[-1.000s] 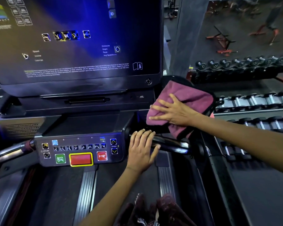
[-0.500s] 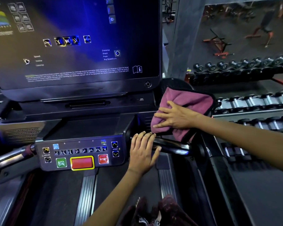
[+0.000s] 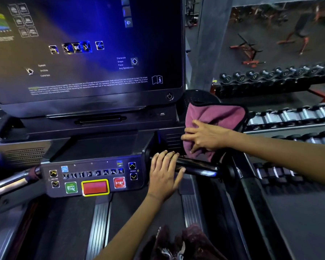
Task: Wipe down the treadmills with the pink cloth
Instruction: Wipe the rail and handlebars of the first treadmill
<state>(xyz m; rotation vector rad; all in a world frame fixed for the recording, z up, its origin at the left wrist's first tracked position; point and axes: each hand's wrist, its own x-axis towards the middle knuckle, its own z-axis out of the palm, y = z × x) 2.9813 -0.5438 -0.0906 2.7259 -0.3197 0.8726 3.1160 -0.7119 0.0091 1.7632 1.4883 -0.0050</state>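
Our right hand [image 3: 204, 136]: fingers spread flat, pressing the pink cloth [image 3: 214, 117] beneath them against the treadmill console [image 3: 101, 145]. Our left hand [image 3: 164, 173]: straight fingers resting on the handlebar [image 3: 197, 167].

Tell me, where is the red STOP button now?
In the head view, the red STOP button sits low on the control panel, right of the yellow-framed red button, left of the left hand.

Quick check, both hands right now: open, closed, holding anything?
Left hand: open, fingers straight, resting on the handlebar.
Right hand: open, fingers spread, pressing the pink cloth against the treadmill console side.
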